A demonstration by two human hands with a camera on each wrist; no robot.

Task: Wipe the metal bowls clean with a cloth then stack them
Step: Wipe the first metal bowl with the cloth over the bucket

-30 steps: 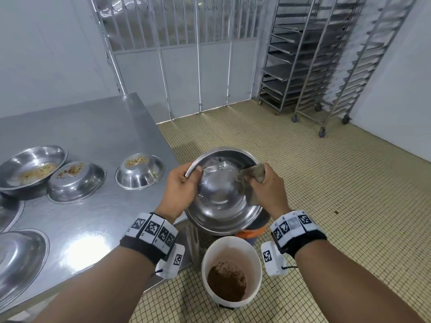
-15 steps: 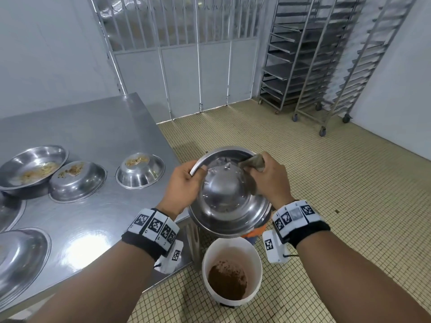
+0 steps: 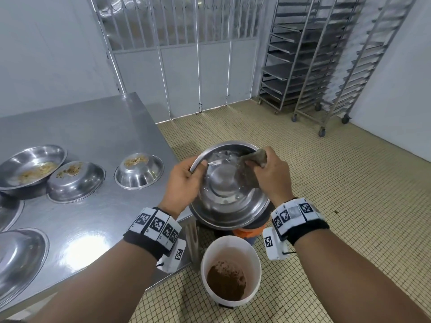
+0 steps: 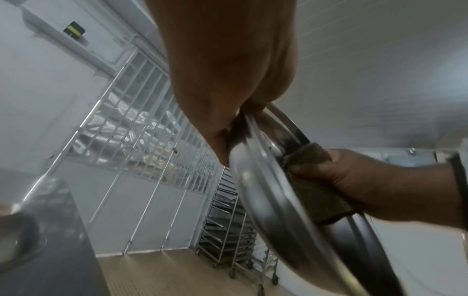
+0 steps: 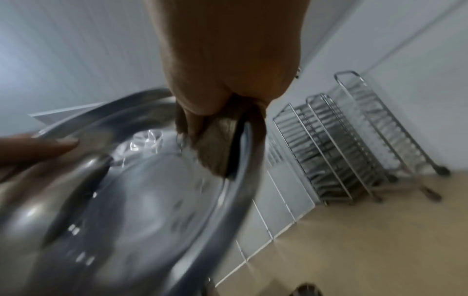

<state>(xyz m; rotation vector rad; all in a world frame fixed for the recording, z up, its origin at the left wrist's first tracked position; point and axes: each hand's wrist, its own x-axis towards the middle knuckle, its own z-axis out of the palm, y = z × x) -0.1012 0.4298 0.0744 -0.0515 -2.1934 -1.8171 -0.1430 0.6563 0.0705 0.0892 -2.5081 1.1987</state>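
Left hand (image 3: 184, 180) grips the metal bowl (image 3: 229, 192) by its left rim, tilted, off the desk (image 3: 98, 136) edge above a white bucket (image 3: 229, 245). Right hand (image 3: 271, 176) pinches cloth (image 3: 255, 158) against the far-right rim.

Light: bright, even, cool white indoor light; soft shadows.
Glare: a white hotspot on the steel desk (image 3: 77, 250) near its front edge; small glints inside the held bowl (image 3: 229, 192).
Distortion: wide-angle bend, racks (image 3: 310, 54) and door bars lean at the edges.
Blur: right wrist view smeared by motion, bowl (image 5: 142, 200) soft; left wrist view blurred at its lower left.
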